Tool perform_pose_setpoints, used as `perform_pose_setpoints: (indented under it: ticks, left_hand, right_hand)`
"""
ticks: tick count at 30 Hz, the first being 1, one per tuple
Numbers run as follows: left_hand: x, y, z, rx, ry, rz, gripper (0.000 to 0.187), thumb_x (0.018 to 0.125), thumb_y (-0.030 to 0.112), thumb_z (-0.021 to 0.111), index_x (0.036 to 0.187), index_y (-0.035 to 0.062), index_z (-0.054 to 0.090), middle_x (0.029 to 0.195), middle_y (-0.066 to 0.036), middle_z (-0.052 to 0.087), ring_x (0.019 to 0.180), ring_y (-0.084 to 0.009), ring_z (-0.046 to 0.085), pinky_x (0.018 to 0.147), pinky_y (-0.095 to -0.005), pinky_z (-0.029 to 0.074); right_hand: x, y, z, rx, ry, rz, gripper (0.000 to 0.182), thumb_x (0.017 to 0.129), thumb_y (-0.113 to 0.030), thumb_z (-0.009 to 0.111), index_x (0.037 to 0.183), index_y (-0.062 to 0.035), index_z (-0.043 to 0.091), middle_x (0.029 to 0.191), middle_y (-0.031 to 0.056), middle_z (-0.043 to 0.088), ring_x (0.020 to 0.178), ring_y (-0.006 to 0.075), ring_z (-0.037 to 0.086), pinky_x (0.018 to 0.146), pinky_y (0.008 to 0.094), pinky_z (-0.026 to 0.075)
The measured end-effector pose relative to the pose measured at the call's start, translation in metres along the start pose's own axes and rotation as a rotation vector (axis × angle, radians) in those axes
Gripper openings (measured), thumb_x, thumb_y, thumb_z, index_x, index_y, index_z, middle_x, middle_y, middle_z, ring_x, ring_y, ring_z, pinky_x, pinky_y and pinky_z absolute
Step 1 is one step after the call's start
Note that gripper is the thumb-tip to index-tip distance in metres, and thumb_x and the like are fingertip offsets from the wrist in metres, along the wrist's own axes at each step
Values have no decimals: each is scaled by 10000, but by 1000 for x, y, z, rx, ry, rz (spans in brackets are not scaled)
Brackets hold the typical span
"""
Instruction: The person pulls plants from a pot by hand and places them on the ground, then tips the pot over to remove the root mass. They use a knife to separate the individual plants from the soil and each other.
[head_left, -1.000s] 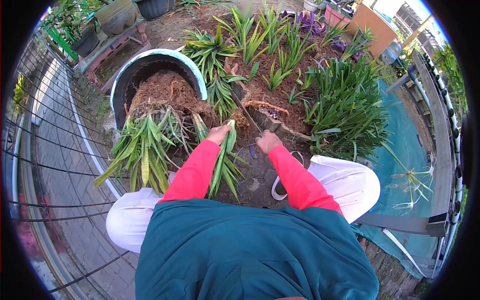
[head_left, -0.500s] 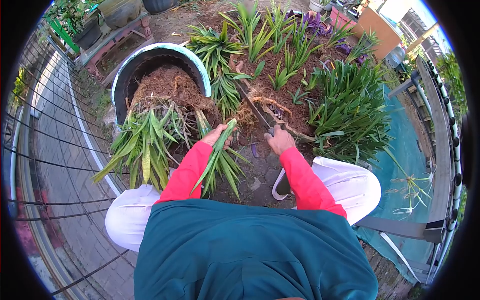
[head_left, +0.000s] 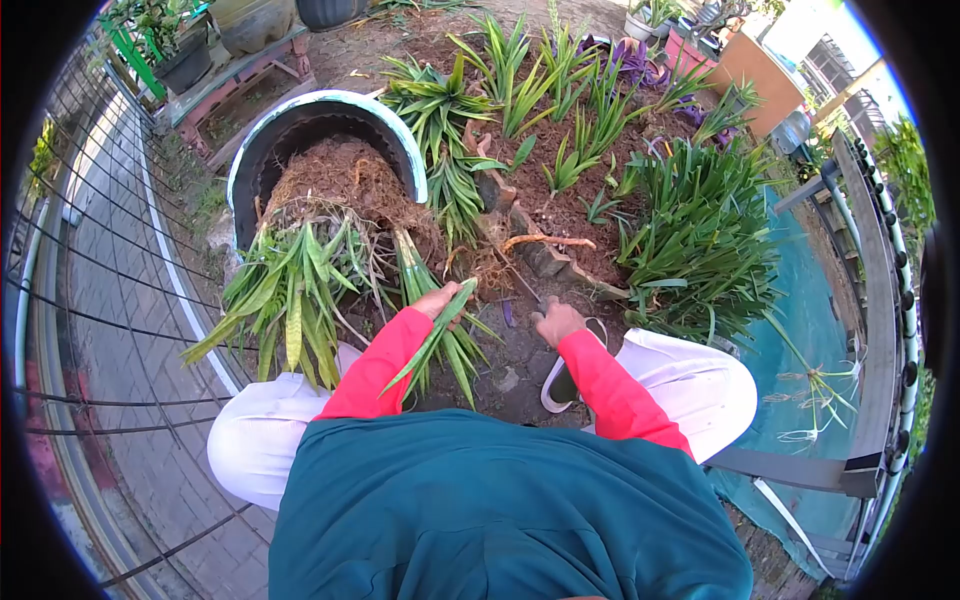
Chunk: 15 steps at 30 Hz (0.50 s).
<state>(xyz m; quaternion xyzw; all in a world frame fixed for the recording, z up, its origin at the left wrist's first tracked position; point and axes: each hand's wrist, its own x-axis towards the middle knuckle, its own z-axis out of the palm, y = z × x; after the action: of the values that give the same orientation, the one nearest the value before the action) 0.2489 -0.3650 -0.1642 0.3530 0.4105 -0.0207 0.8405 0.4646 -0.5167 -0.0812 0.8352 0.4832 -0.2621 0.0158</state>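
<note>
My left hand (head_left: 437, 301) is closed around the base of a leafy green plant (head_left: 455, 348), its leaves hanging down toward my lap. Brown tangled roots (head_left: 490, 268) stick out beyond the grip, and a long orange root (head_left: 550, 240) stretches from them to the right. In my right hand (head_left: 560, 322) is the handle of a long knife (head_left: 528, 288), whose blade shows nearly edge-on and points at the roots. Left of my hands, a tipped-over pot (head_left: 408, 150) lies with a soil-and-root mass (head_left: 335, 175) and a leafy clump (head_left: 290, 290) spilling from its mouth.
A planted bed (head_left: 545, 150) with a jagged edging (head_left: 550, 262) lies ahead. Dense green leaves (head_left: 700, 230) crowd the right side, beside a teal sheet (head_left: 800, 350) with a loose rooted plant (head_left: 822, 385). Wire fencing (head_left: 110, 300) curves along the left.
My right hand has drawn the knife back toward me and lower, and its blade has turned to a thin edge. The plant in my left hand has dropped slightly, and its orange root shows more plainly.
</note>
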Motion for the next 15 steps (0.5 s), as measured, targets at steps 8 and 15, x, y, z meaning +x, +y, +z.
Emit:
perform_pose_setpoints:
  ticks: [8,15]
  left_hand:
    - [-18,17,0,43,141,59,394,899,443,406,1038,96,532,647,-14,489,481,-121,454,427,-281,372]
    - [-38,42,17,360,321,322,349,856,315,503,950,1,625,821,-28,602,729,-111,529,675,-278,422]
  right_hand:
    - [-17,-33,-33,194,160,-86,462,821,-414,508,1026,-3,466,923,290,602,911,438,576,813,491,439]
    - [-10,-32,-64,365,449,-144,432,827,-423,520,1000,-37,432,808,289,596,817,461,571,724,521,423]
